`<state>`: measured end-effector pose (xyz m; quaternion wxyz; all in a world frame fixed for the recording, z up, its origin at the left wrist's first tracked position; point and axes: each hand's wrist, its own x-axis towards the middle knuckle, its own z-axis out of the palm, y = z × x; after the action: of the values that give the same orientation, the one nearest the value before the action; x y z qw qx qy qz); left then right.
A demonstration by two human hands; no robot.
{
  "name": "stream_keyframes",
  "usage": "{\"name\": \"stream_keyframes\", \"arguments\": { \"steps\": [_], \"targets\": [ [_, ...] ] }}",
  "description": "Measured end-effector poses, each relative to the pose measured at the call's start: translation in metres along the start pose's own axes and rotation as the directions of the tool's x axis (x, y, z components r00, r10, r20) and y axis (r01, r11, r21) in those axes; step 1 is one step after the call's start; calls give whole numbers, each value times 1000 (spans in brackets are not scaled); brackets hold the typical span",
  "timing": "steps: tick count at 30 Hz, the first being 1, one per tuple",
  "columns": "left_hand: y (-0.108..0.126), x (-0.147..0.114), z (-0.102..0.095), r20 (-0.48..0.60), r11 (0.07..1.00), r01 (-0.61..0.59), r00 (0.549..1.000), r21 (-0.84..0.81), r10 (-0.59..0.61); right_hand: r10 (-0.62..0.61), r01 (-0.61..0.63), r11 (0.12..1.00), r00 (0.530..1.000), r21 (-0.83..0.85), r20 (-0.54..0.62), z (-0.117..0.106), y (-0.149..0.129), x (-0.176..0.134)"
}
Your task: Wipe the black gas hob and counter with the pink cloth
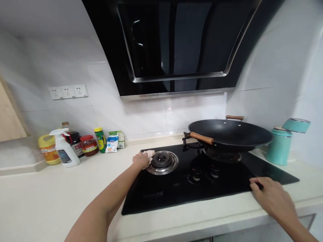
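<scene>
My left hand (141,160) is closed on a pale pinkish cloth (149,154), pressed to the black glass gas hob (166,191) at the left rim of the bare burner (162,162). Most of the cloth is hidden under my fingers. My right hand (274,196) rests at the hob's front right edge, fingers curled in loosely, with nothing visible in them. A large black wok (232,136) with wooden handles sits over the right burner. Two control knobs (196,173) stand between the burners, toward the front.
On the left counter are a white spray bottle (66,149), a yellow jug (49,149), a red-lidded jar (88,145), a green-and-yellow container (100,140) and seasoning packets (112,144). A turquoise flask (279,147) stands right of the wok. The black range hood (174,43) slopes overhead.
</scene>
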<state>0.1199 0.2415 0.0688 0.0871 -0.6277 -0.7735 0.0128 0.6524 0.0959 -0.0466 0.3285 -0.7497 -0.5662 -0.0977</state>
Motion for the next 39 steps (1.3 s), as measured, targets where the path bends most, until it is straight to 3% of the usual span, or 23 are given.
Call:
{"name": "stream_keyframes", "arguments": {
  "steps": [6, 12, 18, 24, 30, 39],
  "targets": [
    [-1, -38, -4, -36, 999, -36, 999, 31, 37, -1, 1, 1000, 1000, -21, 13, -2, -7, -1],
    [2, -75, -10, -75, 981, -169, 981, 96, 177, -2, 3, 1000, 1000, -29, 10, -4, -13, -3],
    [18, -113, -16, -85, 917, -375, 918, 137, 388, 7, -7, 1000, 999, -9, 33, -7, -17, -4],
    [48, -135, -27, -107, 860, -500, 854, 100, 509, 5, -5, 1000, 1000, -14, 29, -11, -22, -6],
    [90, -131, -31, -139, 829, -559, 818, 36, 558, -13, 14, 998, 1000, -61, 11, -14, -26, -7],
    [158, -89, -22, -117, 845, -529, 846, -77, 519, 20, -20, 998, 1000, -59, 16, -20, -28, -7]
  ]
}}
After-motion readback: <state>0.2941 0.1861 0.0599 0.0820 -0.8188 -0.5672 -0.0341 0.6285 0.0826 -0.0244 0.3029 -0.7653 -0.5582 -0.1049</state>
